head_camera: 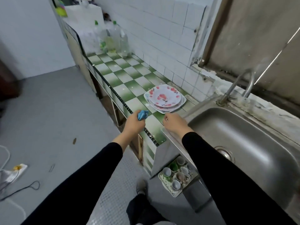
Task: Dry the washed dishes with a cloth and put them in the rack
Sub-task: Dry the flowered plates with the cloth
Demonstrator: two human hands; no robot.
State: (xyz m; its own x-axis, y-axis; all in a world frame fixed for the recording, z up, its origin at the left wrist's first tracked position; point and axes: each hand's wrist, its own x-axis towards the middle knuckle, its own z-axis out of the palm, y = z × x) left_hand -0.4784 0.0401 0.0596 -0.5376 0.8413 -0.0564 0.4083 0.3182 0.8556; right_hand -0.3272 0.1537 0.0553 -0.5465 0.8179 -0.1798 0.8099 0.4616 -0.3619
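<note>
Black sleeves (227, 168) above green-checked counter (123, 78) beside sink (243, 135): left hand (134, 123) grips cloth (142, 114), right hand (174, 123) loosely curled, empty.

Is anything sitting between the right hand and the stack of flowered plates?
Nothing visible. The right hand is just short of the stack of plates, with only bare counter tile between them. The left hand grips the blue cloth alongside.

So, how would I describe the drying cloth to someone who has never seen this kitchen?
Start at the steel sink on the right and move left onto the green-and-white checkered counter. At its front edge, just before the stack of flowered plates, the left hand grips a small bunched cloth. It is the only bright blue thing there.
</note>
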